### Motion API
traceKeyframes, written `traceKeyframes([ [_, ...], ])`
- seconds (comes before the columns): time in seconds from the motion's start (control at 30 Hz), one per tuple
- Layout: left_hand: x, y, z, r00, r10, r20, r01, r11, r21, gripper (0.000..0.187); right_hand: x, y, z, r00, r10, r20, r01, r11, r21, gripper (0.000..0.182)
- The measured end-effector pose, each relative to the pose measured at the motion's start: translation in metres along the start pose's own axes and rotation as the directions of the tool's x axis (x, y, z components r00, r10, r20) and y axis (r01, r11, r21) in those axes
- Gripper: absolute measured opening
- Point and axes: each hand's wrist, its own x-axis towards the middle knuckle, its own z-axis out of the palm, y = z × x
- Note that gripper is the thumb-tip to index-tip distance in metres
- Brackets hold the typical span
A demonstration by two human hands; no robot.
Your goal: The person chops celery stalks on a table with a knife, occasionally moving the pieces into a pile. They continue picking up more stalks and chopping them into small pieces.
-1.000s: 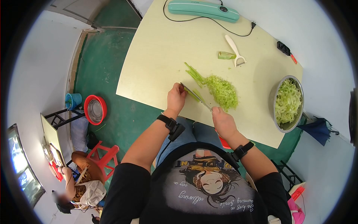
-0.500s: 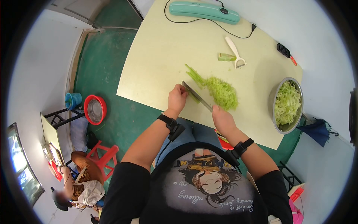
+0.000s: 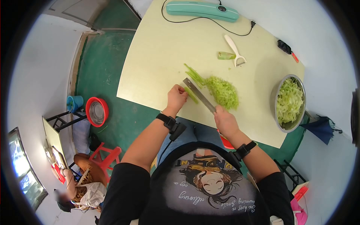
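My right hand (image 3: 226, 120) is wrapped round the handle of a kitchen knife (image 3: 200, 95), whose blade points up and left over the table. Beside the blade, my left hand (image 3: 177, 98) has its fingers curled at the near green vegetable strips (image 3: 191, 95), and their tips appear to press on them. More thin green strips (image 3: 195, 76) lie beyond the blade. Next to those is a heap of finely chopped green vegetable (image 3: 222, 92). Further back, a white peeler (image 3: 235, 51) lies against a short green stem piece (image 3: 225, 56).
A metal bowl (image 3: 278, 108) of shredded green vegetable stands at the table's right. Along the back lies a teal appliance (image 3: 202, 11) with a black cord. A black-and-red tool (image 3: 287, 48) is near the wall. Another person (image 3: 88, 193) sits at lower left, past a red stool (image 3: 106, 157).
The knife blade has shifted away from my left fingertips, showing more of the near strips. My left hand stays almost in place. The whole view has shifted slightly.
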Motion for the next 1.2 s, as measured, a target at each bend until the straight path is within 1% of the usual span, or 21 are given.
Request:
traceKeyframes([
  [0.07,0.001,-0.001,0.001,1.000,-0.012,-0.001,0.012,1.000,0.008,0.011,-0.002,-0.004,-0.002,0.998,-0.054,-0.014,0.054,0.998,0.037,0.014],
  [0.1,0.001,0.001,0.000,1.000,-0.011,-0.001,0.011,1.000,0.008,0.011,-0.002,-0.005,-0.001,0.998,-0.053,-0.015,0.054,0.998,0.038,0.014],
  [0.17,0.000,0.003,0.000,1.000,-0.011,0.001,0.011,1.000,0.024,0.011,-0.002,-0.005,0.001,0.991,-0.115,-0.067,0.115,0.993,-0.009,0.011],
  [0.6,0.001,-0.002,0.001,1.000,-0.016,0.006,0.016,1.000,-0.021,0.011,-0.003,-0.010,0.007,0.994,-0.103,-0.047,0.100,0.994,-0.051,0.012],
  [0.67,0.001,-0.002,0.001,1.000,-0.014,-0.002,0.014,0.999,-0.053,0.011,-0.003,-0.011,0.008,0.992,-0.110,-0.055,0.106,0.992,-0.068,0.011],
  [0.87,0.000,0.000,-0.001,1.000,-0.003,0.009,0.003,1.000,-0.021,0.011,-0.001,-0.012,0.010,0.993,-0.110,-0.050,0.105,0.989,-0.100,0.010],
  [1.2,0.002,-0.002,-0.001,0.999,-0.021,0.026,0.022,0.999,-0.041,0.009,0.002,-0.013,0.015,0.994,-0.101,-0.043,0.096,0.990,-0.104,0.013],
])
